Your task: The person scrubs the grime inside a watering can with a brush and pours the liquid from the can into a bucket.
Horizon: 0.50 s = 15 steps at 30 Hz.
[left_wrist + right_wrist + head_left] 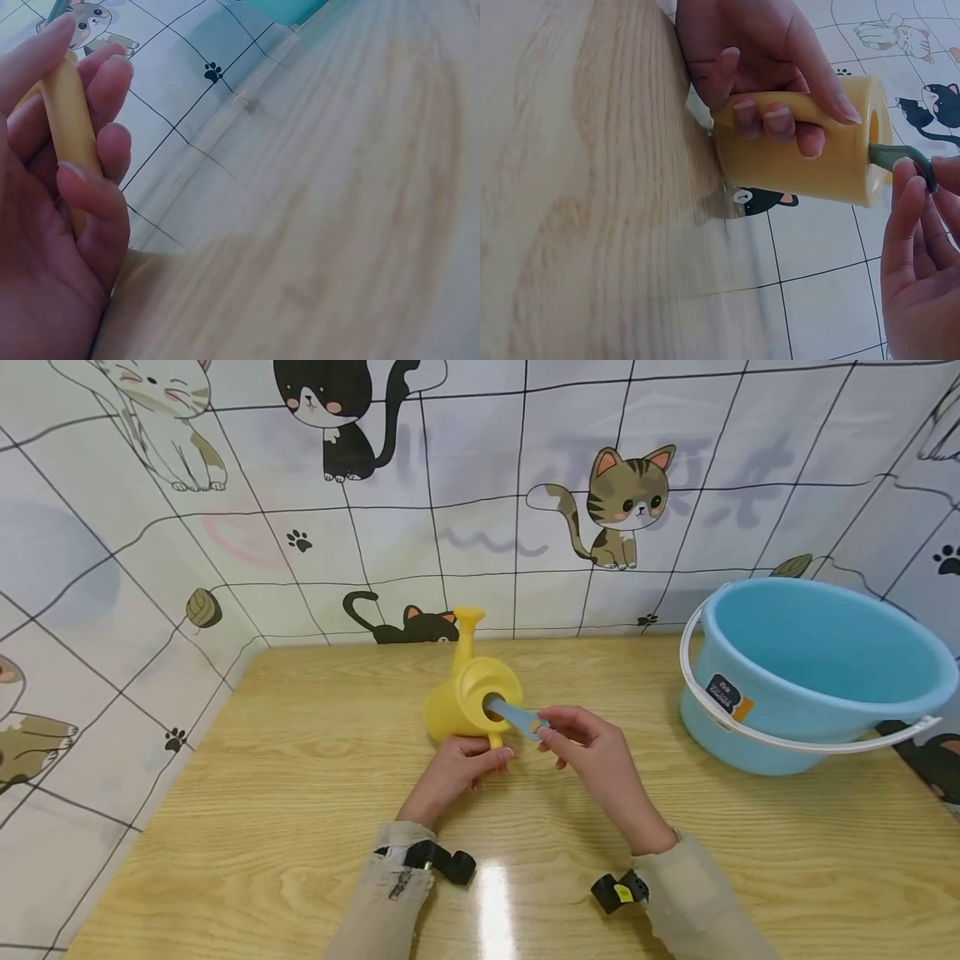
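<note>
A yellow watering can (450,708) stands on the table, its spout pointing toward the back wall. My left hand (452,771) grips the can's handle; in the left wrist view the fingers curl round this yellow handle (70,112). A blue tool with a hole in its handle end (513,713) sticks out of the can's top opening. Between thumb and fingers, my right hand (596,756) pinches that outer end, as the right wrist view also shows on the tool's handle (889,154). The tool's other end is hidden inside the can.
To the right stands a light blue bucket (757,739) with its white handle (810,747) hanging down over the near side. The wood-grain table (300,793) meets a cat-patterned wall covering (480,543) at the back and left.
</note>
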### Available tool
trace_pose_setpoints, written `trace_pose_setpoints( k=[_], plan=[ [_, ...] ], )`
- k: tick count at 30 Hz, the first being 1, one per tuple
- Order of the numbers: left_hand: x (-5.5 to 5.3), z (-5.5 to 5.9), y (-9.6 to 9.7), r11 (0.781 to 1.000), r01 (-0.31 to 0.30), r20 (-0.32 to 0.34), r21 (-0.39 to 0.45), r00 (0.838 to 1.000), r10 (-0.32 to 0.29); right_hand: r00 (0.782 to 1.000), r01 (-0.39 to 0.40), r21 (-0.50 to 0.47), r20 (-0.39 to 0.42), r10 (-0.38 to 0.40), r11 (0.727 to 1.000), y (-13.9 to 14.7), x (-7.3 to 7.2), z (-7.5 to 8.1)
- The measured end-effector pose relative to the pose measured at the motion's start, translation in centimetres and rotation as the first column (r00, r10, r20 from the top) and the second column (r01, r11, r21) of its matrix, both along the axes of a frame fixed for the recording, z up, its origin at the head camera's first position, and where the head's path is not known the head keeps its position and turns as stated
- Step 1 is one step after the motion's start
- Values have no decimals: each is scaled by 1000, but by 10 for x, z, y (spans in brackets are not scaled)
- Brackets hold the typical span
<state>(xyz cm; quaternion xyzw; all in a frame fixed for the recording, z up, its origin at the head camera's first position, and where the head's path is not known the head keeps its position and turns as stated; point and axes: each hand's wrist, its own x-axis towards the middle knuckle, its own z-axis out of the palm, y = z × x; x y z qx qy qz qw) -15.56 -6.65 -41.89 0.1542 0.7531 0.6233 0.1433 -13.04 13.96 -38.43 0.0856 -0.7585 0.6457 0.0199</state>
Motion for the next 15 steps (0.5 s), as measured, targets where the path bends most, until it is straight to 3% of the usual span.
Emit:
trace_pose_setpoints(
  k=[10, 15],
  plan=[
    [2, 1, 1, 1000, 14, -20, -17, 1000, -15, 999, 28, 12, -33, -28, 1000, -2, 0, -3],
    [-5, -11, 0, 1000, 2, -5, -14, 1000, -2, 999, 38, 5, -38, -38, 999, -2, 3, 4]
  ],
)
